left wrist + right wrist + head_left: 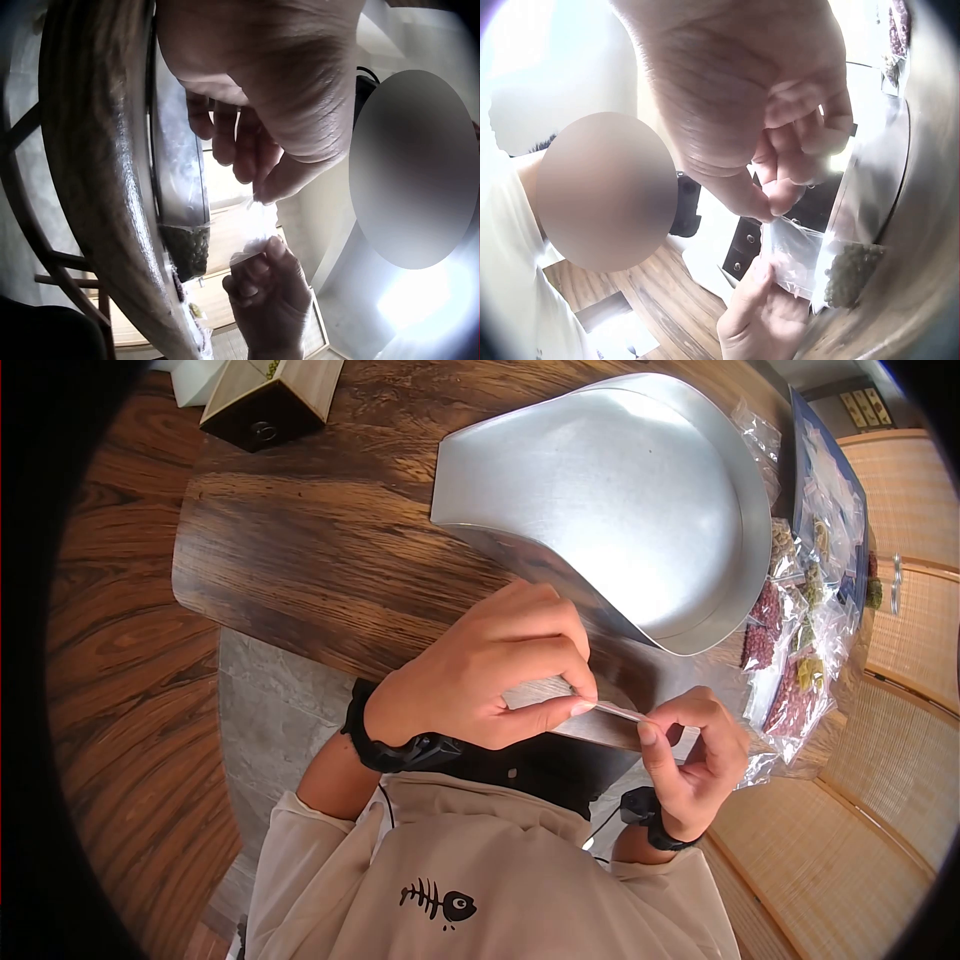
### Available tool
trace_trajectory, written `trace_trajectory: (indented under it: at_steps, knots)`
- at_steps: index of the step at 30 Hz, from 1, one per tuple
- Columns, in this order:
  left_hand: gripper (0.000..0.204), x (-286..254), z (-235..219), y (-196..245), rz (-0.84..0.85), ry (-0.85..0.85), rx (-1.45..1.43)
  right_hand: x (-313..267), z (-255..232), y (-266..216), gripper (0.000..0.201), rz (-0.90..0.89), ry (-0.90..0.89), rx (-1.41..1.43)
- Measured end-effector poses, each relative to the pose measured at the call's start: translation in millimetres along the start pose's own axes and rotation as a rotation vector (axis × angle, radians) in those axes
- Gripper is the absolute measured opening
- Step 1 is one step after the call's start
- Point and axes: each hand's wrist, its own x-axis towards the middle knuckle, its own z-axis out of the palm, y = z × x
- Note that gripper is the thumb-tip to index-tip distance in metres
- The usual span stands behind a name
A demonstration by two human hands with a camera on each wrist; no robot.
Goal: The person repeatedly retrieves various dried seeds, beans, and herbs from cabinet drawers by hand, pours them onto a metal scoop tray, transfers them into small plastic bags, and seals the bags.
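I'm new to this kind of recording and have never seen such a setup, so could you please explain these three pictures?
There is no machine here, only a person's bare left hand and right hand. The wide picture is taken from the head, looking forward and down; the other two are taken from the left and right wrists, each showing its own hand up close and the other beyond it. Both hands pinch a small clear plastic bag between them. On the wooden table are a large metal pan, a box with a dark front and several filled clear bags.
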Motion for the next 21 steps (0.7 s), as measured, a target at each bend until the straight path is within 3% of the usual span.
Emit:
trace_trajectory:
  at_steps: [11,18,21]
  knots:
    - [0.015,4,-1,2,0.003,-0.039,-0.019,0,-6,-2,0.013,0.014,0.009,-0.028]
    - [0.017,-1,-4,6,-0.136,-0.023,-0.067,4,-3,-2,0.013,0.069,-0.049,0.045]
    - [0.017,-1,-5,4,-0.118,-0.043,-0.055,5,2,2,0.014,0.058,-0.054,0.105]
